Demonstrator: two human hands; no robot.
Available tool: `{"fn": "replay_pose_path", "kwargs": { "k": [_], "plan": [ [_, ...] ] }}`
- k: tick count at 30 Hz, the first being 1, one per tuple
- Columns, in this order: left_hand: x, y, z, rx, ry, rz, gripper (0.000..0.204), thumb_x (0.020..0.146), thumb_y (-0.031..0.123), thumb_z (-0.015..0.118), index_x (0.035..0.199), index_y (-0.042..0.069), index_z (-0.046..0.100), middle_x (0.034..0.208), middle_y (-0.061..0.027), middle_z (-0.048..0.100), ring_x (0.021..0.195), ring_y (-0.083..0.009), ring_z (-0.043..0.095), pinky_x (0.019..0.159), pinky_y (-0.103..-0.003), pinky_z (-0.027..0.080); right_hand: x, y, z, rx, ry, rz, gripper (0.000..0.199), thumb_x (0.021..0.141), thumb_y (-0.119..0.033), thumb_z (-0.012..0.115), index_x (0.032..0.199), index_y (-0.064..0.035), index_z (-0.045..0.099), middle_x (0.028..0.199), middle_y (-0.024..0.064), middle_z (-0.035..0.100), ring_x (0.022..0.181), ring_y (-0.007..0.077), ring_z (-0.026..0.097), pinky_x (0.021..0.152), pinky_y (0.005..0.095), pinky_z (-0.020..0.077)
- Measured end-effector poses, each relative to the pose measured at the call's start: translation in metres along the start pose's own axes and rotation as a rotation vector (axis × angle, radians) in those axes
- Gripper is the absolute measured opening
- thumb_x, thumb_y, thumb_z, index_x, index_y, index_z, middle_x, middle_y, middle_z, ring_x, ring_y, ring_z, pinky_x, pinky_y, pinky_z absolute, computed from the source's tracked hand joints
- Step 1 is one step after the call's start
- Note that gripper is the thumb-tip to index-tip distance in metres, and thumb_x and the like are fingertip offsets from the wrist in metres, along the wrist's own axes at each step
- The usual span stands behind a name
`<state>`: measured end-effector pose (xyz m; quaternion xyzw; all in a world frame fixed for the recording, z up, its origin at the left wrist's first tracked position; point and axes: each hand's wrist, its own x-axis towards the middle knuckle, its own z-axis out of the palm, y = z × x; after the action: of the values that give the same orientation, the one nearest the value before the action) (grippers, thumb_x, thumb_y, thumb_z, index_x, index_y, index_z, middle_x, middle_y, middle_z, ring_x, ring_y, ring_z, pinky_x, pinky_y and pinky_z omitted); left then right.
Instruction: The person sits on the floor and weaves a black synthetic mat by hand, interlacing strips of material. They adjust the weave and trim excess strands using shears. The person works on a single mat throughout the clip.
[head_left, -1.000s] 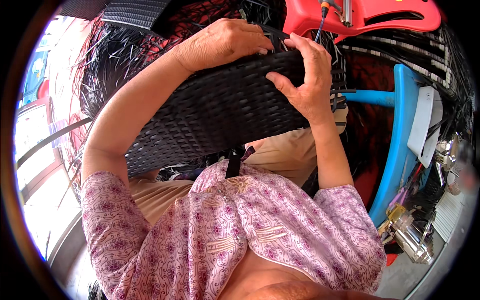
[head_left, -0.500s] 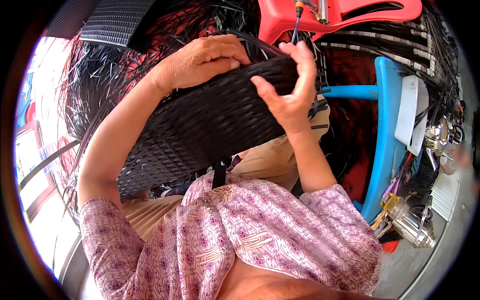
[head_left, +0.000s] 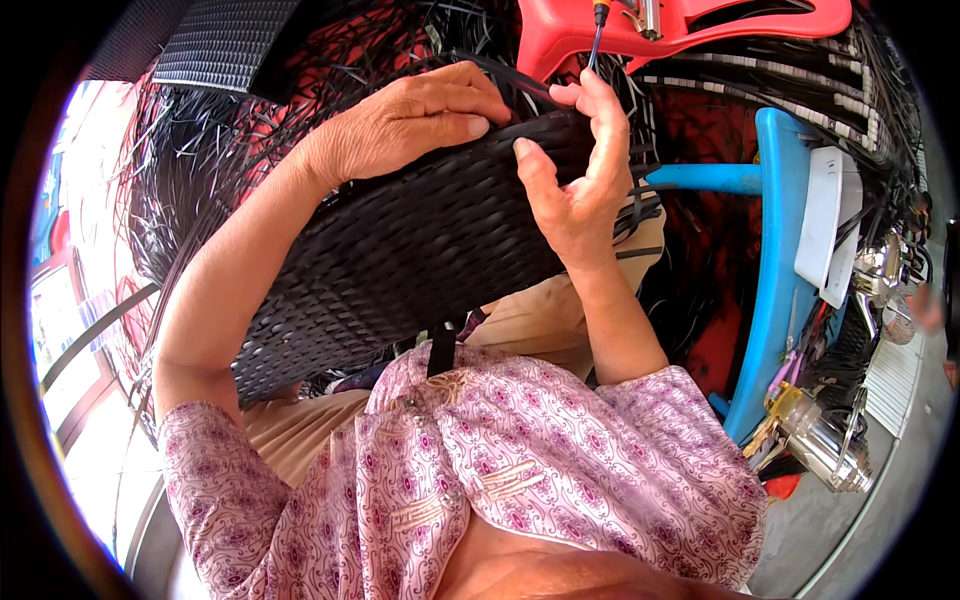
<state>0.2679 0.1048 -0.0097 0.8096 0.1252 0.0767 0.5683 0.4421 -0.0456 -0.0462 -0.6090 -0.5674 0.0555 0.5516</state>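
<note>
woven black panel (head_left: 400, 240) of glossy plastic strips (ribbed), smooth red plastic stool (head_left: 690, 25), shiny metal flask (head_left: 825, 445).

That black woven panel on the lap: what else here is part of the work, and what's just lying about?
In use:
black woven panel
left hand
right hand
loose black strips

Lying about:
red plastic stool
blue plastic chair
metal flask

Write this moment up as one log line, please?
left hand: pressing down on black woven panel | right hand: pinching a black strip at panel's top edge | panel on lap
</note>
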Motion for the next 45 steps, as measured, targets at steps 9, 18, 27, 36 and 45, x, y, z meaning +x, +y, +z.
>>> {"fn": "replay_pose_path", "kwargs": {
  "k": [9, 18, 27, 36, 45],
  "plan": [
    [-0.001, -0.001, 0.002, 0.010, 0.000, 0.057, 0.029, 0.099, 0.014, 0.058, 0.121, -0.005, 0.065, 0.124, -0.0118, 0.060, 0.117, -0.0225, 0.057, 0.104, -0.033, 0.042, 0.000, -0.014, 0.002, -0.244, -0.008, -0.075, 0.065, 0.081, -0.009, 0.068, 0.141, 0.0047, 0.046, 0.124, 0.0171, 0.062, 0.121, 0.0362, 0.053, 0.107, 0.0466, 0.0391],
    [-0.001, -0.007, -0.001, 0.009, -0.043, 0.093, 0.031, 0.100, 0.015, 0.058, 0.122, -0.005, 0.065, 0.124, -0.0125, 0.060, 0.119, -0.0241, 0.056, 0.105, -0.034, 0.041, -0.005, -0.005, 0.013, -0.329, 0.031, -0.231, 0.059, 0.082, -0.007, 0.063, 0.137, 0.0065, 0.047, 0.123, 0.0188, 0.060, 0.122, 0.0424, 0.051, 0.106, 0.0507, 0.0384],
    [-0.003, -0.012, -0.006, -0.063, -0.073, 0.010, 0.029, 0.104, 0.015, 0.053, 0.125, 0.000, 0.066, 0.121, -0.0060, 0.063, 0.115, -0.0171, 0.059, 0.102, -0.031, 0.043, -0.006, -0.006, 0.014, -0.307, 0.043, -0.240, 0.051, 0.084, -0.008, 0.062, 0.133, 0.0005, 0.052, 0.118, 0.0158, 0.060, 0.119, 0.0382, 0.051, 0.103, 0.0494, 0.0387],
    [-0.002, -0.020, -0.011, 0.030, -0.022, -0.053, 0.030, 0.101, 0.009, 0.056, 0.128, 0.002, 0.067, 0.120, -0.0052, 0.067, 0.117, -0.0157, 0.060, 0.106, -0.031, 0.044, -0.004, -0.007, 0.001, -0.243, 0.012, -0.265, 0.027, 0.089, -0.005, 0.060, 0.115, -0.0034, 0.068, 0.117, 0.0137, 0.063, 0.119, 0.0355, 0.054, 0.105, 0.0466, 0.0408],
    [-0.048, 0.050, -0.008, 0.305, 0.266, -0.201, 0.028, 0.098, 0.014, 0.063, 0.122, 0.001, 0.070, 0.111, -0.0090, 0.073, 0.105, -0.0166, 0.066, 0.095, -0.031, 0.050, -0.006, -0.005, 0.002, -0.196, 0.080, -0.293, 0.029, 0.081, -0.009, 0.065, 0.109, -0.0011, 0.066, 0.111, 0.0152, 0.065, 0.115, 0.0373, 0.056, 0.103, 0.0479, 0.0431]
  ]
}}
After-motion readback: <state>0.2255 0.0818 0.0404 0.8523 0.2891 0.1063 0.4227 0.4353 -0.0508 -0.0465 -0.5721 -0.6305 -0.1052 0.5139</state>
